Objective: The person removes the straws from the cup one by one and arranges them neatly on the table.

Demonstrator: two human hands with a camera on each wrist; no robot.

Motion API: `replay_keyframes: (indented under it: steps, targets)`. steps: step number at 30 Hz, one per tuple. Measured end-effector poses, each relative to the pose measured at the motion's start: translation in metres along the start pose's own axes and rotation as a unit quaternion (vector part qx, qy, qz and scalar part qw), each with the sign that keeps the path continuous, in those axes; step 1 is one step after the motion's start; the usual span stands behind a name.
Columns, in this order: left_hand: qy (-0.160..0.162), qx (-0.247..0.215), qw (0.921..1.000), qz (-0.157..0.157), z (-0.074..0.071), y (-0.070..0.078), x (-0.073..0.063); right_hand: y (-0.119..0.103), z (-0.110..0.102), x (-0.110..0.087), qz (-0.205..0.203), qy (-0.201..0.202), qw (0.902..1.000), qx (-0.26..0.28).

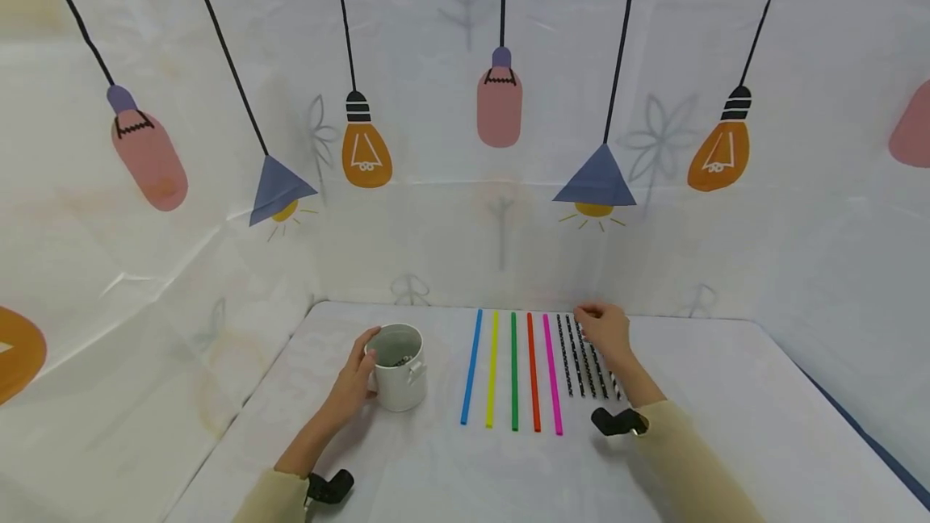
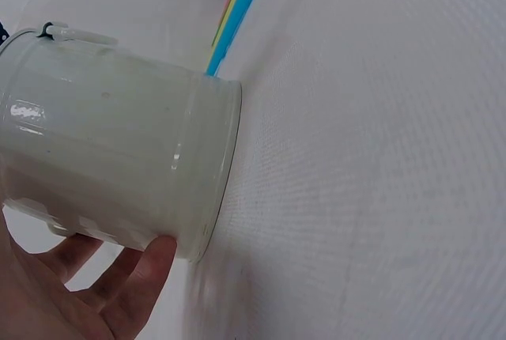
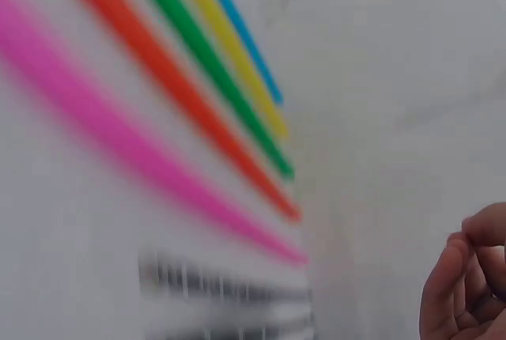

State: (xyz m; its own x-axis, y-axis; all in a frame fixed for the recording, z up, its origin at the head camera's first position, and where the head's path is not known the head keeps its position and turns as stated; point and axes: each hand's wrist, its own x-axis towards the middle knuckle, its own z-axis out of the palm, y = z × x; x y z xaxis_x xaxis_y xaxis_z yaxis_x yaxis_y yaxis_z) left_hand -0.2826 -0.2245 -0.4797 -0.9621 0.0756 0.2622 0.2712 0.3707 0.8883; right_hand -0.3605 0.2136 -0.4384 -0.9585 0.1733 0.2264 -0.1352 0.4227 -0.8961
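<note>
My left hand (image 1: pixel 352 382) grips the side of a small white pail (image 1: pixel 402 387) that stands upright on the left of the table. The thumb lies near the rim, and the other fingers curve round the wall in the left wrist view. Something small with a dark pattern shows inside the pail. Toward the back, my right hand (image 1: pixel 607 332) hovers over a row of black-and-white patterned straws (image 1: pixel 571 357), partly covering them. Its fingers are curled with thumb and fingertips together (image 3: pixel 458 241) in the right wrist view; I cannot tell whether a straw is between them.
Left of the patterned straws lie a blue straw (image 1: pixel 472 366), a yellow one (image 1: pixel 492 370), a green one (image 1: pixel 514 371), a red one (image 1: pixel 534 372) and a pink one (image 1: pixel 553 374), roughly parallel. Behind the white table (image 1: pixel 436 474) hangs a sheet (image 1: pixel 436 248) printed with lamps.
</note>
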Motion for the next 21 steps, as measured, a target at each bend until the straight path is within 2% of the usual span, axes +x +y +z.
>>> replay_keyframes:
  steps: [5, 10, 15, 21]
  targets:
    - [0.004, 0.004, 1.0000, 0.002, -0.001, 0.002, -0.001, -0.043, 0.055, -0.022, -0.025, -0.054, 0.9966, 0.057]
    - [-0.004, 0.000, 0.9999, 0.011, -0.002, 0.004, 0.000, -0.076, 0.103, -0.047, -0.050, -0.121, 0.9880, 0.081]
    - [-0.003, -0.001, 1.0000, 0.008, -0.001, 0.004, 0.001, -0.099, 0.132, -0.070, -0.088, -0.188, 0.9749, 0.080]
    - [-0.002, 0.001, 1.0000, 0.002, 0.000, 0.003, 0.000, -0.110, 0.151, -0.093, -0.103, -0.239, 0.9611, 0.091]
